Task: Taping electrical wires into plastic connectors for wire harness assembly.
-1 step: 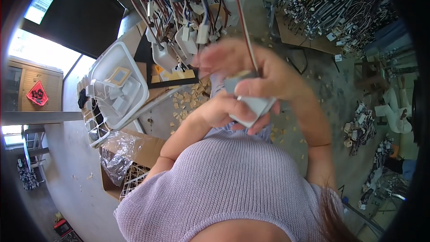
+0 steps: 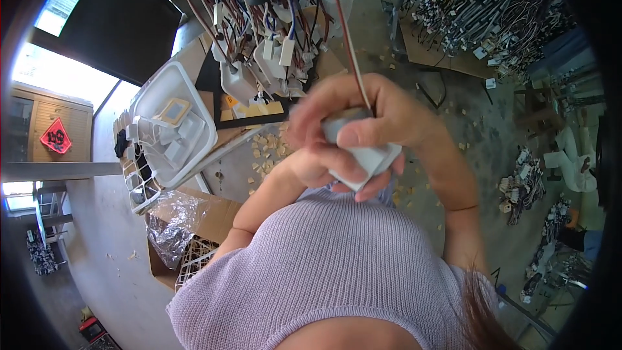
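Note:
A white plastic housing [image 2: 367, 157] with a grey upper part is between my hands in front of my chest. My left hand [image 2: 324, 163] grips its left side and underside, with fingertips showing beyond its lower edge. Over its top curves my right hand [image 2: 382, 113], the thumb pressed on the grey part. The right fingers are bent round the far side and blurred, so their exact contact is hidden. A thin red and white cable [image 2: 345, 29] runs from above down to the housing at my right hand.
Ahead hangs a bundle of cables with white connectors [image 2: 286, 52]. At left stands a white plastic basin [image 2: 210, 128] with white parts; below it is a cardboard box [image 2: 223, 220] with clear film. Cable heaps [image 2: 479, 6] fill the far right. Small yellowish pieces [image 2: 265, 152] litter the floor.
The right fingers have curled down from a raised, spread position over the top of the housing. My left hand keeps its grip in nearly the same place.

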`<state>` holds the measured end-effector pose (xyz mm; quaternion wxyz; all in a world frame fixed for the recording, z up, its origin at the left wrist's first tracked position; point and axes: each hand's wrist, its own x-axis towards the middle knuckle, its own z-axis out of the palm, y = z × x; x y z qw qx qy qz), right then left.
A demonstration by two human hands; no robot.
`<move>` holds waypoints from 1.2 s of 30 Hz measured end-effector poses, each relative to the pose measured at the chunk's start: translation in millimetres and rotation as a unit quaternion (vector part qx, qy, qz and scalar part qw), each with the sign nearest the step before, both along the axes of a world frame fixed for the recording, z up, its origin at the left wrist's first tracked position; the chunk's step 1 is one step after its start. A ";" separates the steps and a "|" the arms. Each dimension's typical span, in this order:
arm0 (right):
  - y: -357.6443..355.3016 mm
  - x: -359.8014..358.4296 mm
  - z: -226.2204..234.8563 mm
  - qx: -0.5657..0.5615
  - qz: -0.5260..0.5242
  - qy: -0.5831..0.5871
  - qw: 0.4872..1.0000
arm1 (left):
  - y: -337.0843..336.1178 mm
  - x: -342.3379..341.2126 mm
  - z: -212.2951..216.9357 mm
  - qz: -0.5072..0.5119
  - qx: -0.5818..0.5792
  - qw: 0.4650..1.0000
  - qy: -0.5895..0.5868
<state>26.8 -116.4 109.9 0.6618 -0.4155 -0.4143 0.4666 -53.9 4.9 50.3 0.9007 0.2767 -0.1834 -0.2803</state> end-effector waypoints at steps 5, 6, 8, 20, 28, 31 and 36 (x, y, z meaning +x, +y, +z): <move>5.0 5.0 -8.6 0.010 -0.147 -0.180 0.973 | 15.8 0.1 -7.1 -0.243 -0.171 0.951 0.084; 2.9 8.7 -7.9 0.002 -0.211 -0.297 0.931 | 17.6 -7.5 -3.6 -0.175 -0.196 0.958 0.113; -8.7 8.6 -2.8 -0.015 -0.203 -0.328 0.923 | 20.7 -12.8 5.5 -0.100 -0.134 0.977 0.130; -35.0 -12.6 21.9 -0.112 -0.238 -0.368 0.892 | 45.8 -14.8 28.3 0.254 0.501 0.780 -0.275; -58.3 4.8 36.6 0.250 -0.075 0.150 0.954 | 103.1 2.8 20.3 0.143 0.317 0.808 -0.475; -57.1 75.2 0.7 0.173 -0.332 -0.169 0.912 | 122.2 -14.5 7.6 0.258 0.333 0.833 -0.360; -0.5 94.7 -82.2 -0.092 -0.337 -0.164 0.923 | 147.4 -25.4 8.4 0.642 0.514 0.569 0.031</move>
